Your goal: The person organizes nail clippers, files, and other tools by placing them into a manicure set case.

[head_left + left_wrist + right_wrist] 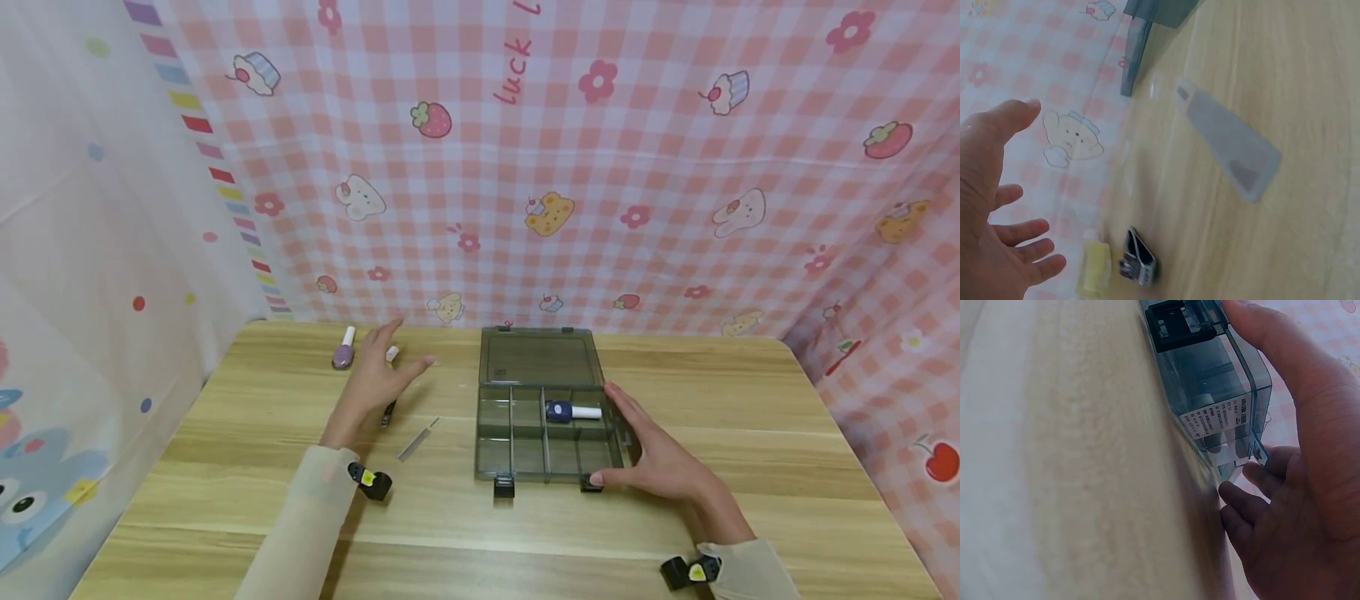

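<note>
A dark translucent compartment box [545, 431] lies with its lid [540, 357] folded back. In one upper-right compartment rests a dark blue nail polish bottle [558, 411] with a white cap. My right hand [663, 458] grips the box's right side, thumb at a front latch [1179, 325] and fingers at the far corner. My left hand [375, 375], fingers spread, hovers above a nail clipper [1138, 259] and a small yellowish bottle [1094, 269], holding nothing. In the head view it partly hides both. A flat grey strip [416, 442], resembling a nail file, lies between that hand and the box.
A mauve nail polish bottle [342, 354] with a white cap stands at the table's back left. The wooden table [465, 542] ends at a pink checked cloth [480, 192] behind and beside it. A white label [1216, 417] marks the box's side.
</note>
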The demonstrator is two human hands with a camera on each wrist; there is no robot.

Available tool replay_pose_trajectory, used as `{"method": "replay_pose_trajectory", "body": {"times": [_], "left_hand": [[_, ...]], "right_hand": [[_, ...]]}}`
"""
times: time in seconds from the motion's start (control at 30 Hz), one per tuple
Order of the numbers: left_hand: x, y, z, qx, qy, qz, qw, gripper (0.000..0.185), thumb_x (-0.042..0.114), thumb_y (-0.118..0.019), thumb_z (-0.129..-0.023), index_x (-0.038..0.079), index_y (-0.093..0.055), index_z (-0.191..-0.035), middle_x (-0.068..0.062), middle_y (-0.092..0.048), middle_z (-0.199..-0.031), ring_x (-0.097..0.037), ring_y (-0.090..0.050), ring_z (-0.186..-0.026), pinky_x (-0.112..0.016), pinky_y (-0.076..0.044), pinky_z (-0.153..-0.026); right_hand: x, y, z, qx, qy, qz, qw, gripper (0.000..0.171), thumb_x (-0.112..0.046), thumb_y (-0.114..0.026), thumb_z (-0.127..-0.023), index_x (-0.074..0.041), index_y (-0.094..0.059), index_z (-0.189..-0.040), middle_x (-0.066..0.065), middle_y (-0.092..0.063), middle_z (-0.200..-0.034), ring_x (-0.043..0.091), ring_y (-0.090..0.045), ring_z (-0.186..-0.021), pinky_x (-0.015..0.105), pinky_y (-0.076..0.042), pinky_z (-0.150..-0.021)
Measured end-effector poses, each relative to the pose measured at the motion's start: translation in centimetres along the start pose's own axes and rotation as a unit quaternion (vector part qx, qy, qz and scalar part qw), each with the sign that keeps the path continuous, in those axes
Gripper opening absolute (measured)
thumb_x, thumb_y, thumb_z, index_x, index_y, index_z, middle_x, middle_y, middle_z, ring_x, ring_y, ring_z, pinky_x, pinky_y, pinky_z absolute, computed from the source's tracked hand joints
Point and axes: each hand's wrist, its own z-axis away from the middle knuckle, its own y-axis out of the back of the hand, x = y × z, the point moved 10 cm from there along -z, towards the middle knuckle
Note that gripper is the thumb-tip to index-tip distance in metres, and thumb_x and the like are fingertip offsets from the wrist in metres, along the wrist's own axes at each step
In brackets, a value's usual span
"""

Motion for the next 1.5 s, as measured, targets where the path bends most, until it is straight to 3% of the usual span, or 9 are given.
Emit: {"method": "replay_pose_trajectory", "body": {"times": [0.3, 0.47, 0.63, 0.83, 1.23, 1.5], "left_hand": [[-2.5, 0.3, 0.2, -0.016, 0.026, 0.011, 0.9995, 0.074, 0.038, -0.074, -0.094, 0.002, -0.044, -0.153, -0.025, -0.043, -0.157, -0.047, -0.043, -0.143, -0.061, -0.037, -0.117], [-3.4, 0.9, 0.1, -0.021, 0.033, 0.041, 0.9984, 0.068, 0.028, -0.076, -0.094, 0.0, -0.048, -0.149, -0.025, -0.05, -0.152, -0.047, -0.05, -0.138, -0.059, -0.04, -0.116], [-4.0, 1.3, -0.1, -0.022, 0.018, 0.047, 0.9985, 0.059, 0.015, -0.078, -0.092, -0.007, -0.054, -0.141, -0.028, -0.063, -0.137, -0.046, -0.058, -0.131, -0.055, -0.045, -0.113], [-4.6, 1.4, 0.0, -0.027, 0.007, 0.047, 0.9985, 0.05, 0.001, -0.078, -0.087, -0.007, -0.061, -0.133, -0.027, -0.068, -0.129, -0.041, -0.067, -0.119, -0.051, -0.056, -0.099], [-5.3, 1.7, 0.5, -0.028, 0.031, 0.025, 0.9988, 0.043, 0.002, -0.071, -0.089, -0.003, -0.066, -0.131, -0.023, -0.07, -0.12, -0.029, -0.067, -0.099, -0.025, -0.058, -0.076], [-5.3, 1.9, 0.7, -0.013, 0.044, 0.027, 0.9986, 0.042, 0.003, -0.071, -0.089, -0.002, -0.067, -0.13, -0.022, -0.068, -0.122, -0.029, -0.066, -0.1, -0.026, -0.058, -0.075]], "right_hand": [[0.2, 0.0, 0.0, -0.001, 0.002, -0.006, 1.0, 0.128, -0.056, -0.089, -0.071, -0.031, -0.007, -0.166, 0.009, -0.007, -0.174, 0.047, -0.014, -0.156, 0.077, -0.027, -0.113], [0.3, 0.1, 0.0, -0.001, -0.001, -0.009, 1.0, 0.128, -0.057, -0.089, -0.071, -0.031, -0.007, -0.166, 0.008, -0.007, -0.174, 0.046, -0.014, -0.156, 0.076, -0.027, -0.113], [0.3, 0.0, 0.0, 0.001, 0.0, -0.002, 1.0, 0.128, -0.058, -0.089, -0.071, -0.031, -0.007, -0.166, 0.009, -0.007, -0.174, 0.047, -0.014, -0.156, 0.077, -0.027, -0.113], [0.3, 0.0, 0.0, 0.0, 0.004, -0.003, 1.0, 0.128, -0.056, -0.089, -0.071, -0.031, -0.007, -0.166, 0.008, -0.007, -0.174, 0.046, -0.014, -0.157, 0.077, -0.026, -0.114], [0.5, 0.1, 0.1, 0.003, 0.005, -0.003, 1.0, 0.127, -0.055, -0.089, -0.072, -0.029, -0.007, -0.166, 0.008, -0.007, -0.174, 0.047, -0.013, -0.156, 0.077, -0.025, -0.114], [0.5, 0.0, 0.0, 0.001, 0.004, 0.0, 1.0, 0.128, -0.056, -0.089, -0.072, -0.03, -0.007, -0.166, 0.009, -0.007, -0.174, 0.046, -0.014, -0.156, 0.077, -0.026, -0.113]]}}
